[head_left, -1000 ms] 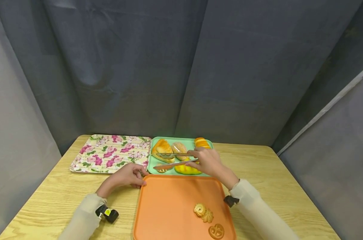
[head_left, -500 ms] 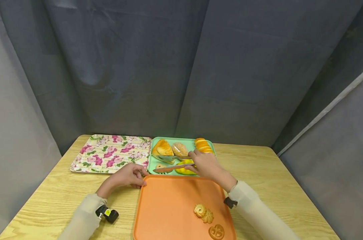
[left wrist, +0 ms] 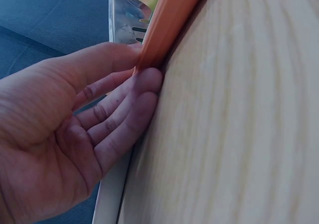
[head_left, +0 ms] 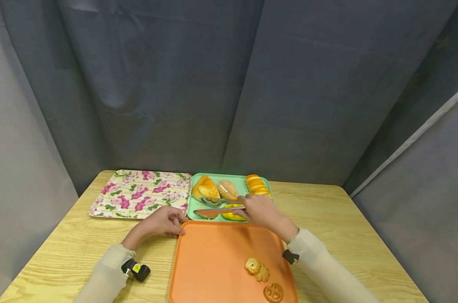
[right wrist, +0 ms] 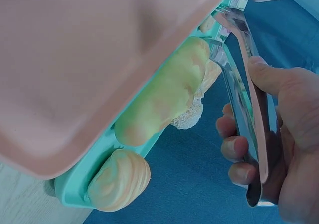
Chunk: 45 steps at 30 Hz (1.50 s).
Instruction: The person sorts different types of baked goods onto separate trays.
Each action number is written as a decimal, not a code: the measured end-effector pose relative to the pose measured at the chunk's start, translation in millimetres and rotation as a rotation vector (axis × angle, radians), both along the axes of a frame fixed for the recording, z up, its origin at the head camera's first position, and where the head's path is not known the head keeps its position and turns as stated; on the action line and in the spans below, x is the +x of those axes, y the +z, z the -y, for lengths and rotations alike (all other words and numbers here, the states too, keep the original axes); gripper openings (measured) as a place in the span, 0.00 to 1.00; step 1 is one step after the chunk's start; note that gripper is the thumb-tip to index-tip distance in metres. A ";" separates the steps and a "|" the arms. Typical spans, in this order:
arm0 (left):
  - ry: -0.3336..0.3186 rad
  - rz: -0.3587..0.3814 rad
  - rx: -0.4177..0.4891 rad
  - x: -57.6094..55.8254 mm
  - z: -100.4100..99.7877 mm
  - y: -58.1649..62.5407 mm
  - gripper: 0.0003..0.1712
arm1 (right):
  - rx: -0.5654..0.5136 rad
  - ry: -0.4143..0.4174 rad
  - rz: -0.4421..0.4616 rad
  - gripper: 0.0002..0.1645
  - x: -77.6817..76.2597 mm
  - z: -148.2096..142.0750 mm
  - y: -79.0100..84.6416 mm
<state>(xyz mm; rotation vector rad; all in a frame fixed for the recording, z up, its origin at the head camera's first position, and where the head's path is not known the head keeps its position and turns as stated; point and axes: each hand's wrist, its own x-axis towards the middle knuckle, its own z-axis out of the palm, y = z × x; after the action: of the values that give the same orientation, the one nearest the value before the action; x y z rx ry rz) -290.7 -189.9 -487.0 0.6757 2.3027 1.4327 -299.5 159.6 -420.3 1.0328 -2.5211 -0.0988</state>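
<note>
My right hand [head_left: 261, 209] grips metal tongs [right wrist: 244, 84] over the green tray [head_left: 190, 206]. In the head view the tongs' arms stand apart, their tips near the tray's front left corner. A small item there is mostly hidden by the lower arm. Close to the tongs are a yellow-green long bun [right wrist: 164, 92], a golden folded pastry [head_left: 206, 187] and a crumb-coated bun [head_left: 227, 190]. A striped bread roll [head_left: 257, 185] lies at the back right. My left hand [left wrist: 84, 114] holds the orange tray [head_left: 214, 261] by its far left corner, thumb and fingertips at the rim.
Two joined-looking round cookies [head_left: 257, 269] and a pretzel-shaped cookie [head_left: 273, 292] lie on the orange tray's right side. A floral tray [head_left: 138, 194] stands left of the green one. Grey curtains [head_left: 176, 84] close off the wooden table [head_left: 339, 235] behind and at the sides.
The right hand has shifted slightly down and toward me, and the tongs' tips now cover more of the small front-left item. The left hand keeps its place on the orange tray.
</note>
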 end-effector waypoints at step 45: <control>0.009 -0.010 -0.004 3.3 -1.4 3.9 0.16 | -0.169 -0.043 -0.124 0.21 -22.5 43.7 26.3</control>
<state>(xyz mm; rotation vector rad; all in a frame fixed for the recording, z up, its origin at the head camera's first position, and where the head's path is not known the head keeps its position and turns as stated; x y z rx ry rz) -287.4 -188.5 -483.1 0.6741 2.3182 1.4318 -322.0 115.9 -394.0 0.8791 -2.3936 0.0371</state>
